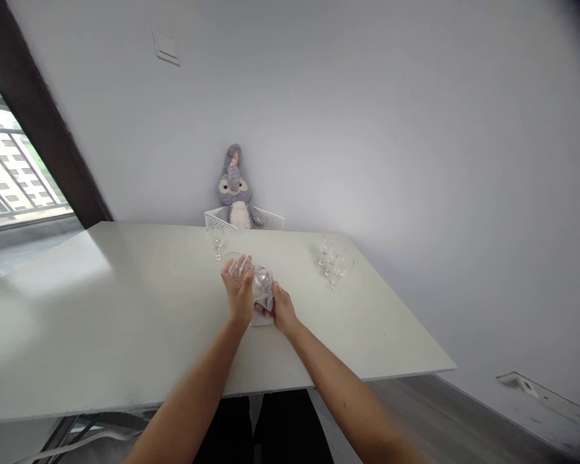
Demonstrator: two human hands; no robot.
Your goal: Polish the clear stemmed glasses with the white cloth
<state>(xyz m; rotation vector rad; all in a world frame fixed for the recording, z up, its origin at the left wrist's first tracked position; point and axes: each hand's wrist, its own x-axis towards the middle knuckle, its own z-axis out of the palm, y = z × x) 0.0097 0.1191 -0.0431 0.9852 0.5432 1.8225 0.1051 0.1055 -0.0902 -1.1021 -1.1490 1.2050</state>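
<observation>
In the head view, my left hand (pixel 240 290) is wrapped round the bowl of a clear stemmed glass (pixel 261 277), which lies tilted with its foot toward the right. My right hand (pixel 283 308) grips a light grey cloth (pixel 265 317) beside the foot of that glass. The cloth drapes below and around the foot. Another clear stemmed glass (pixel 217 242) stands upright beyond my left hand. Several clear glasses (pixel 332 263) are grouped on the table to the right of my hands.
The pale table (pixel 125 322) reaches the wall. A grey plush toy (pixel 234 187) sits in a white perforated basket (pixel 273 222) at the table's back edge. A window is at the far left, and a white cable hangs under the table.
</observation>
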